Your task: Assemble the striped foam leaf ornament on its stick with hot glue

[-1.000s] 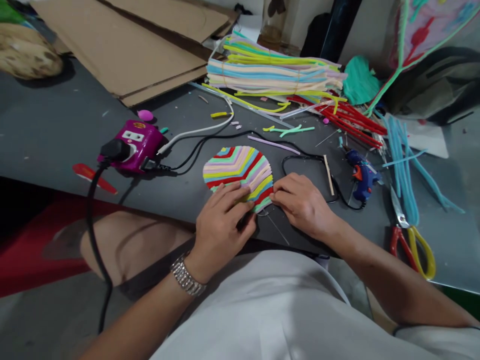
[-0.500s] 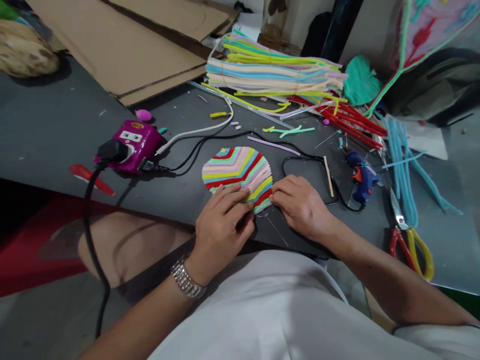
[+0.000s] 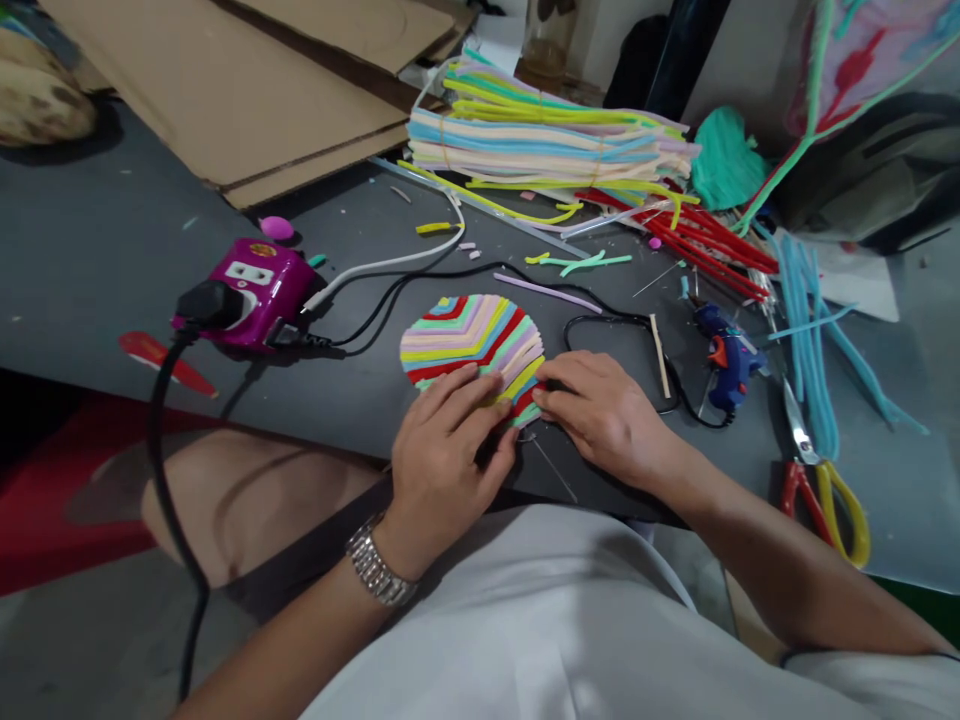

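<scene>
A round, striped piece made of pipe cleaners [image 3: 472, 330] lies on the grey table, with bands of red, yellow, mint, blue and lilac bent into V shapes. My left hand [image 3: 450, 430] rests over its lower part, fingers stretched out flat on the stripes, hiding some of them. At the lower right edge, my right hand [image 3: 600, 410] pinches the rim between thumb and curled fingers. A thin, pale strand [image 3: 555, 470] trails on the table below the piece. To the right of my right hand lies a blue glue gun [image 3: 724, 360].
Bundled pipe cleaners [image 3: 540, 140] lie at the back, beside loose red ones [image 3: 697, 240] and light blue ones [image 3: 802, 340]. Scissors [image 3: 817, 480] lie at right. A purple power socket [image 3: 262, 290] with cables stands left, before cardboard sheets [image 3: 247, 110]. A red-handled tool [image 3: 166, 362] lies nearby.
The view has shifted slightly. My left thumb has moved a little to the right along the piece's lower edge; my right hand keeps its pinch at the rim.
</scene>
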`<state>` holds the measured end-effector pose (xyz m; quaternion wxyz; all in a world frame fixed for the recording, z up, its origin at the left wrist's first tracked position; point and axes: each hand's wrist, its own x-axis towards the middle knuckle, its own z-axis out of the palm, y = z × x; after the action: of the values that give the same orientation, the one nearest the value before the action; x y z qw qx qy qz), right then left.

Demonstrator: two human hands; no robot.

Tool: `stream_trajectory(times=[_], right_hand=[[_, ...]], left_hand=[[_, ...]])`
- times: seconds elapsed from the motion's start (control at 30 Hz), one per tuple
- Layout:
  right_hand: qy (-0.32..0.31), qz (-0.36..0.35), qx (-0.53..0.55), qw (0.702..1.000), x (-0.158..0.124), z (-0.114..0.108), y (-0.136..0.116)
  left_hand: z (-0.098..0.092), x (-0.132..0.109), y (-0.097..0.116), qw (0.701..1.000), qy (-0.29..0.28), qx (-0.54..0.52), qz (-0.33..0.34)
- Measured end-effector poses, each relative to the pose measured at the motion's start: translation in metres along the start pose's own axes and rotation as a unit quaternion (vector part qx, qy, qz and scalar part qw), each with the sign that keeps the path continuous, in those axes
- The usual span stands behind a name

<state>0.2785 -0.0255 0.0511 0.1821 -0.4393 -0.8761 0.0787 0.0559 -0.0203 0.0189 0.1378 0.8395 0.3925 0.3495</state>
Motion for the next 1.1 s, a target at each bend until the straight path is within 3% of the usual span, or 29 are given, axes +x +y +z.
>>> stream_trajectory(times=[0.27,0.57,0.83,0.97,1.1], right_hand=[[0.02,0.005,0.027,0.999,0.0,0.006,0.003],[0.017,0.006,0.02,1.0,-0.002,0.005,0.007],[0.064,0.013,-0.019,0.998,-0.018,0.002,-0.019],[0.058,-0.007,-0.054,0.997,-0.023,0.011,-0.028],[0.04,-0.003,-0.078,0.996,-0.021,0.019,-0.029]], left_hand=[[-0.002,-0.001,-0.002,1.0,-0.028,0.006,0.001],[0.001,-0.004,-0.004,1.0,-0.014,0.012,0.018],[0.002,-0.009,-0.01,1.0,-0.001,-0.01,0.029],[0.0,-0.012,-0.012,0.996,0.033,0.003,0.083],[-0.003,-0.016,-0.015,0.99,-0.005,0.038,0.133]])
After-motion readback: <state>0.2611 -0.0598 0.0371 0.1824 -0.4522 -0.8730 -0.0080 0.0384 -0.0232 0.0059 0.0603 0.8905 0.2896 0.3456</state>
